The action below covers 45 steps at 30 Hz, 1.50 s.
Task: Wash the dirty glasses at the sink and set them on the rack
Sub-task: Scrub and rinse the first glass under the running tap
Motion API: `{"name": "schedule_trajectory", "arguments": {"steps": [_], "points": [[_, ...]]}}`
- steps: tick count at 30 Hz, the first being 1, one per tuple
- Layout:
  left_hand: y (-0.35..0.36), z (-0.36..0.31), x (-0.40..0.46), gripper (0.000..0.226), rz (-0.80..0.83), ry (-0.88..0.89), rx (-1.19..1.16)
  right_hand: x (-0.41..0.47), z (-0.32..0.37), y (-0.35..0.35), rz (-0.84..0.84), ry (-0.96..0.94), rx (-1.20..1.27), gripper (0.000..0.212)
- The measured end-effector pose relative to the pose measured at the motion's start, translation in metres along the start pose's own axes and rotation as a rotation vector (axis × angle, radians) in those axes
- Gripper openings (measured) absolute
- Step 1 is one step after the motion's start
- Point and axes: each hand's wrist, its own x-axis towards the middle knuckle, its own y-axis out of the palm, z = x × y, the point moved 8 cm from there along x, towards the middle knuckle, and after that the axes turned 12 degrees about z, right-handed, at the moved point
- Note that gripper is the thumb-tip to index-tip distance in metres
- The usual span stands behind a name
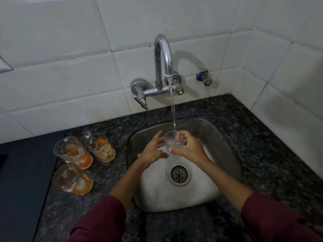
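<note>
A clear glass [172, 139] is held upright over the steel sink [225, 154], right under the running stream from the tap [162, 56]. My right hand [189, 147] grips its right side. My left hand [153, 151] is at its left side with fingers spread, touching or nearly touching the glass. Three dirty glasses with orange residue stand on the counter to the left: one at the back left [71, 151], one at the back right [102, 147], one nearer me [73, 179]. No rack is in view.
The sink drain [178, 174] lies below my hands. Dark speckled granite counter [262, 154] surrounds the sink. A dark flat panel [22, 180] lies at the left. White tiled walls meet in a corner at the right, with a small valve [204, 77] on the back wall.
</note>
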Motion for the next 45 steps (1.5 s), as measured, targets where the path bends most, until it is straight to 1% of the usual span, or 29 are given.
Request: {"name": "schedule_trajectory", "arguments": {"steps": [3, 5, 7, 11, 14, 16, 18, 19, 22, 23, 25, 28, 30, 32, 34, 36, 37, 38, 40, 41, 42, 43, 45], "points": [[-0.015, -0.001, 0.006, 0.093, -0.126, -0.009, -0.043, 0.0, 0.004, -0.003, -0.052, -0.004, -0.024, 0.062], [-0.026, -0.011, 0.007, 0.08, -0.239, 0.008, -0.064, 0.0, 0.003, -0.004, -0.026, 0.013, 0.0, 0.061], [-0.038, -0.027, 0.006, 0.072, -0.35, 0.041, -0.066, -0.002, 0.002, -0.003, -0.001, 0.007, 0.052, 0.059], [-0.063, -0.069, -0.003, 0.068, -0.57, 0.126, 0.059, -0.005, 0.005, -0.001, 0.033, -0.005, 0.046, 0.057], [-0.081, -0.1, 0.001, 0.059, -0.682, 0.163, 0.125, -0.005, -0.001, -0.001, 0.051, 0.021, 0.13, 0.046], [-0.087, -0.113, 0.009, 0.049, -0.709, 0.126, 0.113, -0.004, -0.009, 0.0, 0.074, 0.083, 0.203, 0.035], [-0.089, -0.117, 0.014, 0.043, -0.741, 0.078, 0.095, -0.003, -0.02, 0.004, 0.11, 0.199, 0.287, 0.031], [-0.088, -0.118, 0.014, 0.041, -0.762, 0.059, 0.108, -0.003, -0.027, 0.006, 0.135, 0.278, 0.324, 0.033], [-0.087, -0.119, 0.009, 0.036, -0.814, 0.037, 0.263, -0.009, -0.052, 0.012, 0.253, 0.524, 0.388, 0.057], [-0.085, -0.12, 0.008, 0.034, -0.81, 0.051, 0.32, -0.013, -0.057, 0.014, 0.295, 0.58, 0.401, 0.058], [-0.084, -0.122, 0.008, 0.03, -0.782, 0.065, 0.396, -0.019, -0.069, 0.015, 0.328, 0.646, 0.438, 0.056], [-0.085, -0.123, 0.008, 0.024, -0.767, 0.052, 0.459, -0.026, -0.081, 0.014, 0.313, 0.711, 0.551, 0.055], [-0.086, -0.125, 0.005, 0.024, -0.748, 0.071, 0.547, -0.032, -0.083, 0.015, 0.327, 0.758, 0.613, 0.055], [-0.083, -0.122, 0.001, 0.033, -0.695, 0.074, 0.651, -0.037, -0.08, 0.019, 0.361, 0.797, 0.685, 0.054], [-0.071, -0.11, -0.006, 0.051, -0.615, 0.021, 0.765, -0.04, -0.068, 0.023, 0.403, 0.792, 0.779, 0.041], [-0.047, -0.084, -0.015, 0.069, -0.459, -0.089, 0.918, -0.043, -0.053, 0.027, 0.449, 0.776, 0.832, 0.03], [-0.03, -0.068, -0.019, 0.076, -0.327, -0.142, 0.986, -0.042, -0.051, 0.03, 0.46, 0.778, 0.844, 0.03], [-0.012, -0.052, -0.024, 0.084, -0.168, -0.148, 1.029, -0.042, -0.049, 0.033, 0.463, 0.784, 0.863, 0.032], [0.025, -0.034, -0.039, 0.098, 0.131, -0.019, 1.012, -0.041, -0.045, 0.042, 0.482, 0.801, 0.903, 0.039], [0.039, -0.031, -0.048, 0.103, 0.225, 0.063, 0.962, -0.04, -0.044, 0.047, 0.499, 0.8, 0.903, 0.041], [0.048, -0.03, -0.056, 0.106, 0.27, 0.129, 0.905, -0.039, -0.042, 0.05, 0.514, 0.797, 0.9, 0.041], [0.052, -0.029, -0.06, 0.107, 0.276, 0.179, 0.853, -0.039, -0.037, 0.053, 0.522, 0.786, 0.895, 0.038], [0.053, -0.03, -0.065, 0.105, 0.215, 0.255, 0.766, -0.04, -0.029, 0.057, 0.505, 0.752, 0.913, 0.029]]}}
